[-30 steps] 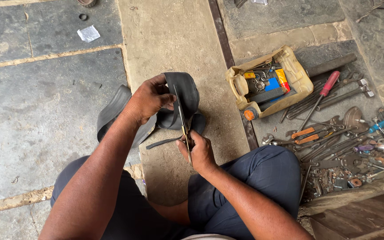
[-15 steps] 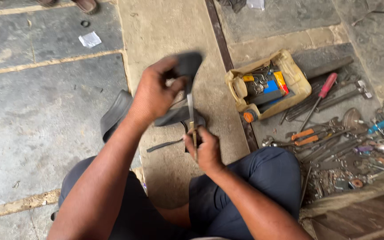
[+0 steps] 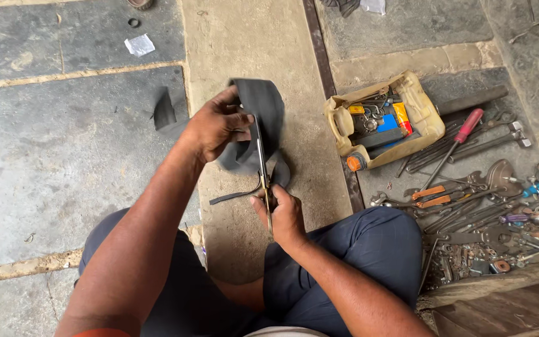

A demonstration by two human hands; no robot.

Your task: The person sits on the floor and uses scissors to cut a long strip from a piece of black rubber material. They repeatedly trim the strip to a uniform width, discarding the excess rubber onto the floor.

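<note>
Head view | our left hand grips the black rubber tube, lifting it off the stone floor, likely to tension it | our right hand is closed on scissors, blades up against the tube's near edge | cut plastic tool tray lies right, loose tools nearer right.

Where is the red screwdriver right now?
The red screwdriver lies on the floor at the right of the head view, beside the yellow tool container, among other tools.
</note>
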